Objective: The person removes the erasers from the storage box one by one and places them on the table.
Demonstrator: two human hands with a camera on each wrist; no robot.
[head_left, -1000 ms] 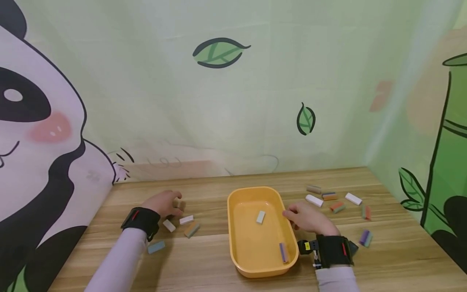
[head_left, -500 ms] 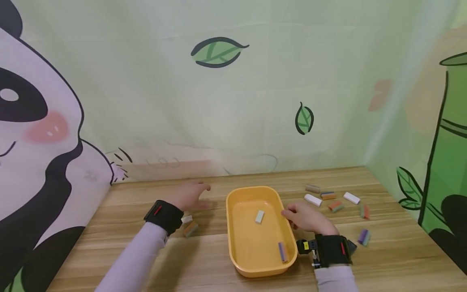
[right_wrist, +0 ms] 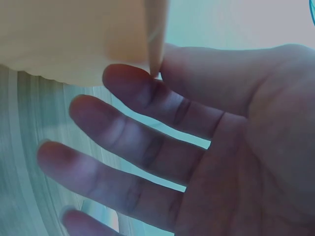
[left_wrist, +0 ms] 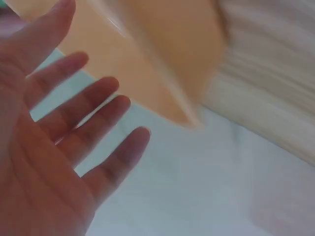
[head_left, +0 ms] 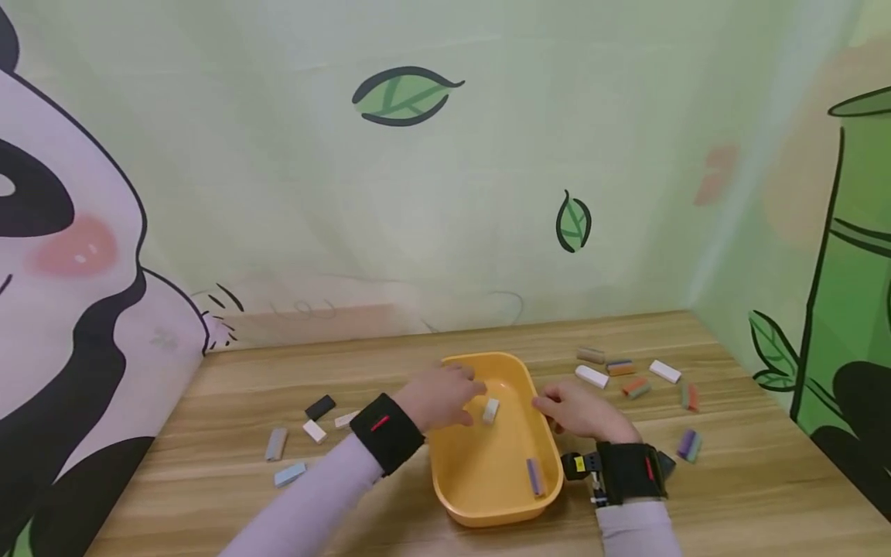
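Note:
A yellow plastic bin (head_left: 487, 507) stands on the wooden table. Inside it lie a small white block (head_left: 490, 411) and a purple-and-tan block (head_left: 535, 476). My left hand (head_left: 438, 396) hovers over the bin's left side, slightly blurred. In the left wrist view its fingers (left_wrist: 93, 103) are spread and relaxed, and nothing shows in the palm. At the bin's right side, my right hand (head_left: 581, 410) pinches the rim between thumb and index finger. The right wrist view has the other fingers (right_wrist: 113, 132) extended below that rim (right_wrist: 156, 39).
Left of the bin lie a black block (head_left: 320, 408), white blocks (head_left: 315, 431), a grey block (head_left: 276, 444) and a light blue block (head_left: 289, 473). Several white and two-coloured blocks (head_left: 636, 387) are scattered to the right. Printed cloth (head_left: 445, 193) hangs behind the table.
My left hand has swept right, from beside the left-hand blocks to above the bin, uncovering a black and a grey block. My right hand has kept its pinch on the rim.

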